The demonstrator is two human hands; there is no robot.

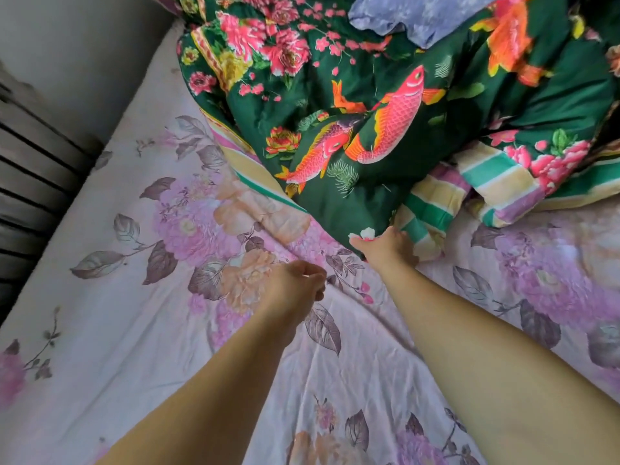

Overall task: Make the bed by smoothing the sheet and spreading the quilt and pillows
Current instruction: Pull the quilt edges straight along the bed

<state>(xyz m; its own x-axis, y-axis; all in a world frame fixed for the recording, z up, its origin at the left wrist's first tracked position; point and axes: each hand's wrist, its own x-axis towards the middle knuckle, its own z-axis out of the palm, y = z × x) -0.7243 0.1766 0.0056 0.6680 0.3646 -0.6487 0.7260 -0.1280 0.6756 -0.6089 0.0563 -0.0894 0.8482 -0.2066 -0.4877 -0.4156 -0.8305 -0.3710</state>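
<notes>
**Operator:** Nearest the camera lay the pale pink cotton sheet (110,330) printed with lilac and peach flowers, creased in ridges running toward the middle of the bed. Where was the quilt?

**Inspector:** The dark green quilt (385,105), printed with pink carp and peonies and bordered in green, cream and pink stripes, was heaped at the far side of the bed, on the sheet. A pale blue crumpled cloth (419,15) lay on top of the heap; whether it was a pillow could not be determined.

**Operator:** State of the hands?

**Inspector:** The right hand (385,245) gripped the quilt's near lower edge. The left hand (295,283) hovered over the sheet with fingers curled; whether it pinched a fold of sheet could not be determined.

**Operator:** Step in hand?

**Inspector:** Judged as an early stage: taking hold of the quilt. The next move would call for a second grip further along the edge, then an even pull toward the person to spread it.
</notes>
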